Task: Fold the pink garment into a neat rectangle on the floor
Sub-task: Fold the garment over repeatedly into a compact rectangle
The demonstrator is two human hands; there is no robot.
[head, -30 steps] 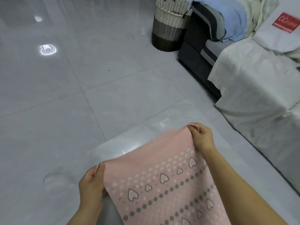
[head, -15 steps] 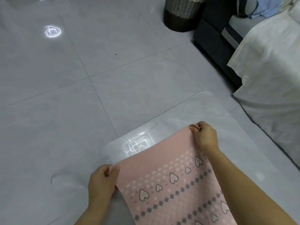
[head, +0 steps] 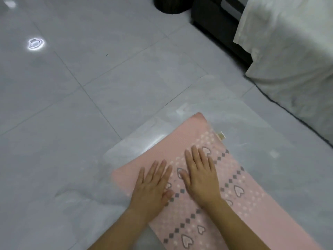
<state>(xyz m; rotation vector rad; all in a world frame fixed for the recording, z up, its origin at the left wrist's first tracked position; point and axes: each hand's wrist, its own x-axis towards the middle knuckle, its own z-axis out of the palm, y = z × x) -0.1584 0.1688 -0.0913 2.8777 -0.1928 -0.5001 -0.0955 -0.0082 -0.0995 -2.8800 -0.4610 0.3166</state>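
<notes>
Your two forearms reach in from the bottom edge, and both of your hands lie flat, palms down and fingers spread, on the pink garment [head: 225, 195]. Your left hand [head: 153, 184] presses near the garment's left edge; your right hand [head: 200, 177] sits just beside it, thumbs almost touching, gripping nothing. The garment, patterned with hearts, dots and grey diamonds, lies spread out flat and runs diagonally from the lower right toward a far corner, with a small tan tag [head: 221, 135] sticking out at its right edge. It rests on a clear plastic sheet [head: 252, 127] laid over the grey tiled floor [head: 90, 87]. Beyond, at the right, a white cloth [head: 288, 51] drapes over dark furniture [head: 216, 27]. At the top edge you see the dark bottom of a basket [head: 171, 6].
</notes>
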